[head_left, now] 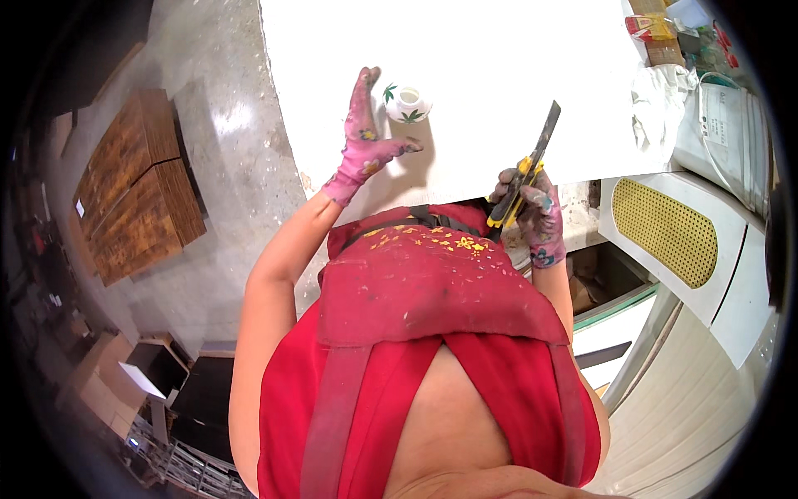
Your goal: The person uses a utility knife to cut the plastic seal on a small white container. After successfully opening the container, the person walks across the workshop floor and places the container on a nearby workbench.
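My left hand (364, 151), in a pink flowered glove with dirty fingertips, is open over the white tabletop (499, 50). Its thumb and fingers are spread wide with nothing between them. Just beyond this gap stands a small round white jar (409, 104) with green leaf patterns and an open mouth, close to the fingers but apparently not held. At the table's near edge, my right hand (542, 218), gloved alike, is closed around a yellow-and-black utility knife (525, 173). The knife's long dark blade points up and away over the table.
A white bucket (721, 141), a crumpled white cloth (661, 104) and assorted packages sit at the far right. Below them is a white panel with yellow mesh (665, 231). Brown wood-grain boxes (141, 187) stand on the concrete floor at left.
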Demonstrator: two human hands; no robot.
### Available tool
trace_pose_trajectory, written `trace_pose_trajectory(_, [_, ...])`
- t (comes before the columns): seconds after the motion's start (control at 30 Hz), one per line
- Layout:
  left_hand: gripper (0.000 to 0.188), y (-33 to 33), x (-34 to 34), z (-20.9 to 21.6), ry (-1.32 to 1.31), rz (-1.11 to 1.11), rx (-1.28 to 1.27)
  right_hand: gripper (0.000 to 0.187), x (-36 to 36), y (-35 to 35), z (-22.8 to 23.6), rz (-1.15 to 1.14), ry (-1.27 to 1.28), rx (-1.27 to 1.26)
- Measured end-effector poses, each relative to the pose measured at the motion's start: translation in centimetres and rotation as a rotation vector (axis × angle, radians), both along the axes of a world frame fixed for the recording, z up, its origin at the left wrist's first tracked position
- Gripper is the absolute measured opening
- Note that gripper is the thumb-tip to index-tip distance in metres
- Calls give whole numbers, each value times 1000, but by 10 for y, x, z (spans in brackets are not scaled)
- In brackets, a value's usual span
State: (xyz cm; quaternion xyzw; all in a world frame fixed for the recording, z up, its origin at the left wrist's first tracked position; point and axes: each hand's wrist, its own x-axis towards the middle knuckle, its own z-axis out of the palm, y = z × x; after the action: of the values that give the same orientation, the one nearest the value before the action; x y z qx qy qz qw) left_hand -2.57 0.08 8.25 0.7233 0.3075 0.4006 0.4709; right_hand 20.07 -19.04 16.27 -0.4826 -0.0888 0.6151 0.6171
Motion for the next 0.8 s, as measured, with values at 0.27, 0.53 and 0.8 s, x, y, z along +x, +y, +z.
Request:
trace_pose_trajectory(0.27, [93,22,34,23,283,-188,-528,44,5,0,-1,-39,-72,-85])
trace_pose_trajectory(0.53, [86,40,35,26,630,-256,-60,43,-8,36,2,272,-859,-226])
trace_pose_trajectory(0.8, [75,37,27,13,616,-175,-84,33,-15,46,6,314,-1169,-307])
